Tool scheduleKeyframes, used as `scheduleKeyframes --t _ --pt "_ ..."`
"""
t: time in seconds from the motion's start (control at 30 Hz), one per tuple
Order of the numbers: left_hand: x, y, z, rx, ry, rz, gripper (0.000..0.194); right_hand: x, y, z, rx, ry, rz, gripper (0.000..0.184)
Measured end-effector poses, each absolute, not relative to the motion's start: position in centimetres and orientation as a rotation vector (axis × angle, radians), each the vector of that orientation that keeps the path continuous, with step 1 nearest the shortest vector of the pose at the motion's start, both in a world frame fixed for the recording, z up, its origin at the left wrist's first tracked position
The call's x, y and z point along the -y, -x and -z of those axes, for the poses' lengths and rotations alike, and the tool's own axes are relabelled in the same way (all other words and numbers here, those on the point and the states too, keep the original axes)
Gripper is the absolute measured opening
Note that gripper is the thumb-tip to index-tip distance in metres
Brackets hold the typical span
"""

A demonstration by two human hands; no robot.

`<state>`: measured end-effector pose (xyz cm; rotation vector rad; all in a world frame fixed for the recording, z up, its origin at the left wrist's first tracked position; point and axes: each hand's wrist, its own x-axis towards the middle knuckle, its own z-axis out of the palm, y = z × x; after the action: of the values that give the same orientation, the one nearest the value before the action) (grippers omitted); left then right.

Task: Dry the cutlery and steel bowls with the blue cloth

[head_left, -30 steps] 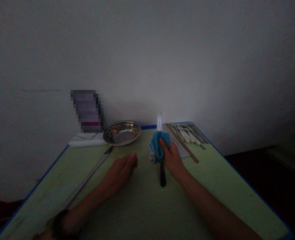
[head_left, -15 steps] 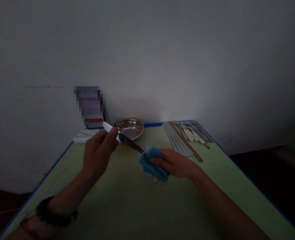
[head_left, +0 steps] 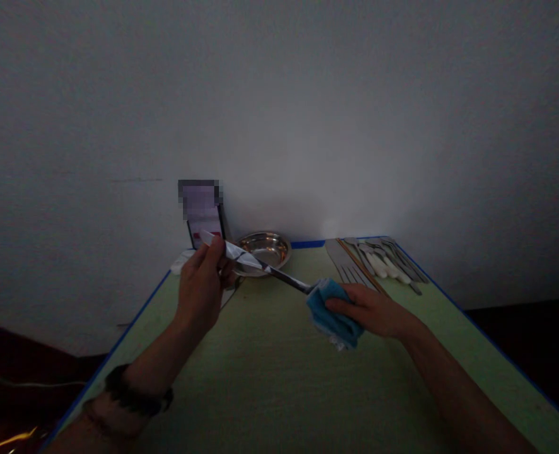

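My left hand is closed around the white handle of a metal utensil, which slants down to the right above the table. Its far end disappears into a folded blue cloth, so its kind is hidden. My right hand pinches this cloth around that end, thumb on top. Behind the utensil stands a shiny metal bowl, partly covered by my left hand and the handle.
At the back right lie a slotted spatula, wooden chopsticks and several white-handled pieces of cutlery. A phone-like screen, partly blurred, leans on the wall at back left. The green table has blue edging.
The cloth and my right hand have moved right, away from my left hand, baring more of the utensil's metal shaft. The whole view has shifted slightly.
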<state>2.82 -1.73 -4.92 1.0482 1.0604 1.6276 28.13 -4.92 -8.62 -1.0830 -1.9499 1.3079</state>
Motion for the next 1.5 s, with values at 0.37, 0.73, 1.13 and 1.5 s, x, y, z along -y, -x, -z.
scheduleKeyframes --t 0.37,0.73,1.13,1.5 --pt "2.2 -2.5 4.9 -1.139 -1.311 -1.411 0.023 5.2 -25.9 9.3 2.024 1.092 -1.027 0.029" --pt "2.2 -3.7 5.8 -1.111 -1.143 -1.464 0.021 5.2 -26.6 8.4 2.140 1.064 -0.875 0.028" --pt "3.9 -5.7 6.8 -1.215 -1.689 -0.961 0.020 6.2 -24.8 8.8 2.114 1.052 -0.944 0.030" --pt "6.2 -6.7 8.8 -1.095 -1.810 -0.609 0.032 4.3 -23.6 10.5 0.869 0.952 -1.175 0.032"
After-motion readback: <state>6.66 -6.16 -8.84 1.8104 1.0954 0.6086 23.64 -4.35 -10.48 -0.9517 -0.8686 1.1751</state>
